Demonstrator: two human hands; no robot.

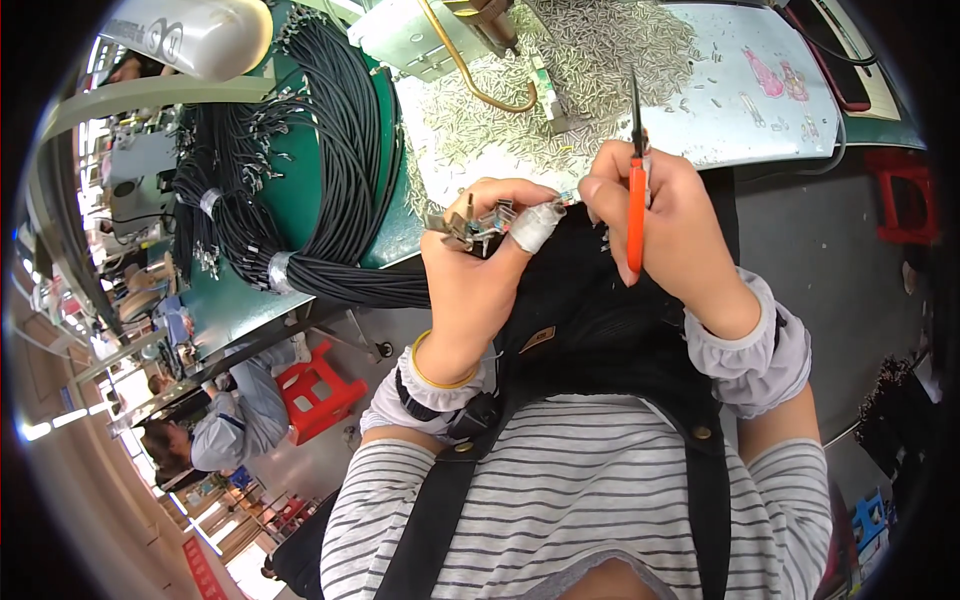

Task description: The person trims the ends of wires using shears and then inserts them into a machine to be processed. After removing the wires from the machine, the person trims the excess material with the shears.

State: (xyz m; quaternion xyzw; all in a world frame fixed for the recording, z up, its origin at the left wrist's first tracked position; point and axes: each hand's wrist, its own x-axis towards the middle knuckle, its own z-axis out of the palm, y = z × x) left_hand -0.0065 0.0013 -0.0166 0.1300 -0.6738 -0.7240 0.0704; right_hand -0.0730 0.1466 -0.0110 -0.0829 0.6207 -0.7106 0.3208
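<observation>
My left hand (468, 295) is closed on several cable ends with bare metal connectors (465, 228), which stick out between its fingers. White tape (537, 228) wraps its thumb. My right hand (695, 235) grips a tool with orange handles (637, 215) and a thin dark tip (635, 100) pointing away from me; its exact kind is unclear. The right thumb and forefinger meet close to the taped thumb, at a small connector end (568, 198) between the two hands. A thick bundle of black cables (350, 283) runs behind my left wrist, and its far end is hidden.
Small metal connector shells (610, 50) lie heaped on the white worktop (720, 120), under a bench machine (400, 35) with a bent brass-coloured rod (465, 75). Coiled black cables (340, 130) cover the green table (225, 300) to the left. A person (230, 430) sits near a red stool (320, 390).
</observation>
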